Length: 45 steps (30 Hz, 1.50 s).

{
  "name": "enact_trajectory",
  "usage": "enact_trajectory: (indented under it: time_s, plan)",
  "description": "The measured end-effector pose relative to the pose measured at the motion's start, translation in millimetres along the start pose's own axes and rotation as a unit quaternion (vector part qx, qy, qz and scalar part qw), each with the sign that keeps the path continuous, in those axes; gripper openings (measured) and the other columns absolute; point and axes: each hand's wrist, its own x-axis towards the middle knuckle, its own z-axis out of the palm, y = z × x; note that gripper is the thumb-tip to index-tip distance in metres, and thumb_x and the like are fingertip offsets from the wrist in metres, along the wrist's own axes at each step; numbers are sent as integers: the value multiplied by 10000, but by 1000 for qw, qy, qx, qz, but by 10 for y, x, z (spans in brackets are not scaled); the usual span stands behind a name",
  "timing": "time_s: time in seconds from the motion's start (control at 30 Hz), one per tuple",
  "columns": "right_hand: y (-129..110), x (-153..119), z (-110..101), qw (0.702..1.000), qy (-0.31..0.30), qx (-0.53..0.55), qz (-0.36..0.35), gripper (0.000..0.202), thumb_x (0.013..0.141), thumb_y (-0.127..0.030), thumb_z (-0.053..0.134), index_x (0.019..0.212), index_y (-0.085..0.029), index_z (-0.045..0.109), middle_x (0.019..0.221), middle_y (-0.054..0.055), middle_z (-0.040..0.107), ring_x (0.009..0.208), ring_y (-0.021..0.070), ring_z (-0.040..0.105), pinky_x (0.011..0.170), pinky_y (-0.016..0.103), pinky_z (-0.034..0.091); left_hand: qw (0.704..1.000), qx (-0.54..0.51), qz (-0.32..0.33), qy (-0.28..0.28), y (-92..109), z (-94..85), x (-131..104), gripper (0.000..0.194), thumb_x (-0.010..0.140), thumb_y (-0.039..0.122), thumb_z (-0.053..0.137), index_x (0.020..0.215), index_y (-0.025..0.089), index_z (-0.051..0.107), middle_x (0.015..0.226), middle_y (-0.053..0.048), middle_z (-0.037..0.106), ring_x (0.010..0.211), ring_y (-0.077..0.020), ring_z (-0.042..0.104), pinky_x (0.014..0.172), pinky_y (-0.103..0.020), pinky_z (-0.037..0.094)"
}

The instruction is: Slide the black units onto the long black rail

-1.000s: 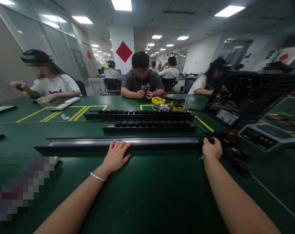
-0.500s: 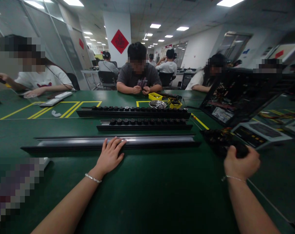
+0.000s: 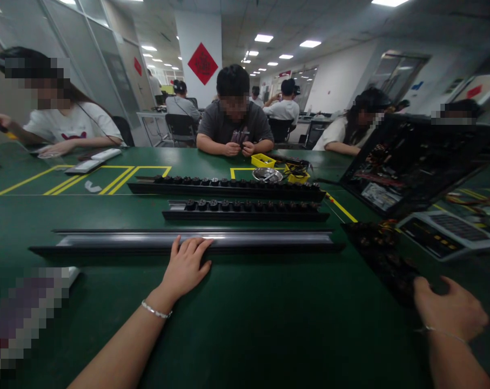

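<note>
A long black channel with a shiny silvery inner strip (image 3: 119, 241) lies across the green table in front of me. My left hand (image 3: 187, 266) rests with fingers spread on its near side, touching the strip. To the right, a cluster of round black knob-like parts (image 3: 384, 251) sits on a dark patch. At its near edge is my right hand (image 3: 453, 309), thumb and fingers apart in a curve, with no part clearly visible between them. Beyond the channel stand a shorter black rail (image 3: 245, 215) and a longer black rail (image 3: 228, 190), each carrying a row of round black parts.
An open black computer case (image 3: 415, 162) and a grey power supply (image 3: 451, 235) stand at the right. Yellow bins (image 3: 263, 161), a metal bowl (image 3: 268, 174) and cables lie farther back. A blurred-out flat item (image 3: 29, 313) is at the left. Several people sit around.
My right hand has moved right and toward me, away from the middle of the black parts; the round part at its fingers no longer shows there. The left hand stays on the channel.
</note>
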Motion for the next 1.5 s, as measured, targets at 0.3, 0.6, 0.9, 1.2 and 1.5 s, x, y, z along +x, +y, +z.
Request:
enact_trajectory:
  time_s: [0.3, 0.6, 0.9, 1.2, 1.5]
  plan:
    - [-2687, 230, 672, 953, -109, 4, -284, 526, 801, -317, 461, 1302, -158, 458, 1273, 156, 544, 1214, 306, 454, 1039, 488, 327, 999, -44, -14, -12, 21, 41, 175, 464, 792, 329, 554, 1246, 258, 494, 1180, -68, 589, 1159, -271, 494, 1117, -556, 137]
    - [-4027, 464, 1896, 779, -473, -134, -389, 892, 611, -530, 695, 1376, -167, 414, 1252, 154, 581, 1111, 306, 560, 903, 405, 451, 994, -34, -106, 14, 181, 76, 41, 534, 827, 294, 509, 1353, 292, 417, 1422, -81, 418, 1363, -345, 239, 1060, -716, 24]
    - [-4027, 495, 2015, 770, -437, -154, -438, 857, 590, -510, 698, 1355, -214, 452, 1213, 122, 615, 1050, 305, 594, 847, 392, 462, 996, -76, -16, -44, 239, 104, 77, 657, 857, 468, 484, 1452, 338, 236, 1524, -33, 268, 1405, -343, 107, 1040, -736, 1]
    - [-4227, 757, 1707, 796, -361, -107, -475, 895, 584, -558, 685, 1357, -165, 465, 1210, 118, 613, 1061, 306, 571, 906, 389, 434, 994, -93, -9, -48, 217, 135, 218, 674, 839, 526, 493, 1442, 332, 265, 1520, -27, 268, 1397, -353, 105, 1038, -735, -5]
    - [-4621, 464, 1119, 761, -348, -173, -520, 892, 574, -615, 668, 1344, -206, 482, 1161, 119, 624, 1007, 323, 581, 824, 399, 442, 994, -99, 14, -46, 103, 230, 458, 660, 835, 523, 504, 1424, 316, 291, 1516, -33, 274, 1387, -332, 138, 1043, -721, -2]
